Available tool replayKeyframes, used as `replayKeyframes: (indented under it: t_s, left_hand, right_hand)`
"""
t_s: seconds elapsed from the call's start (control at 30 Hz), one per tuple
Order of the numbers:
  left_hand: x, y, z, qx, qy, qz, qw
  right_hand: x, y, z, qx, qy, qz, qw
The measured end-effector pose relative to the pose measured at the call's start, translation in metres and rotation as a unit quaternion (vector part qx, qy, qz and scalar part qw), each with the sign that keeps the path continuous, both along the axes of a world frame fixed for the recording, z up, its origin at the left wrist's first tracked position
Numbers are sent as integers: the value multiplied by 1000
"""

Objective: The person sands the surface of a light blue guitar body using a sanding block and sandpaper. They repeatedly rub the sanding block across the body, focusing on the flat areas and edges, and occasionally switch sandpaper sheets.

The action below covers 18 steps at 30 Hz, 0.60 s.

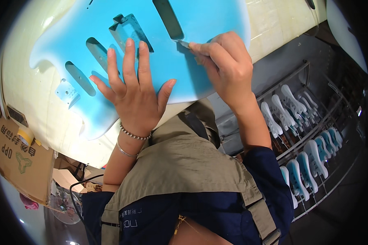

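Observation:
A solid guitar body [188, 73], light blue fading to white at its rim, lies flat before me with several routed cavities. My left hand [137, 96] rests on it, fingers spread and stretched out, beside the squarish cavity [131, 30]. Pinched in my right hand [231, 69] is a small blade [183, 43], its tip at the near end of the long slot [168, 20]. Most of the blade's handle is hidden by my fingers. A small pale piece with holes [67, 93] sits at the body's left side.
The guitar lies on a cream-coloured table [20, 90]. Metal racks [304, 136] at the right hold several white and blue guitar bodies [315, 157]. To the left stand a cardboard box [12, 161], a tape roll [26, 136] and a fan [65, 208].

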<state>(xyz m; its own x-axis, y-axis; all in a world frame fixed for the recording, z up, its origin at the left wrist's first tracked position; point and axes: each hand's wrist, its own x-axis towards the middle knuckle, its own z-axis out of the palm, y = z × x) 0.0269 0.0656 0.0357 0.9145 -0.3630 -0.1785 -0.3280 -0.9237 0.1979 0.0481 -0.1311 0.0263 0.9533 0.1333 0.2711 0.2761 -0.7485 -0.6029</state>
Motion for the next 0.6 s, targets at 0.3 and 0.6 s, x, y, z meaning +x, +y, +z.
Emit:
replayKeyframes:
  t_s: [0.3, 0.6]
  left_hand:
    - [-1, 2, -3, -10, -8, -1, 1000]
    - [-1, 2, -3, -6, -9, 1, 1000]
  right_hand:
    - [-3, 2, 1, -3, 12, -4, 1000]
    - [-4, 2, 3, 30, 17, -10, 999]
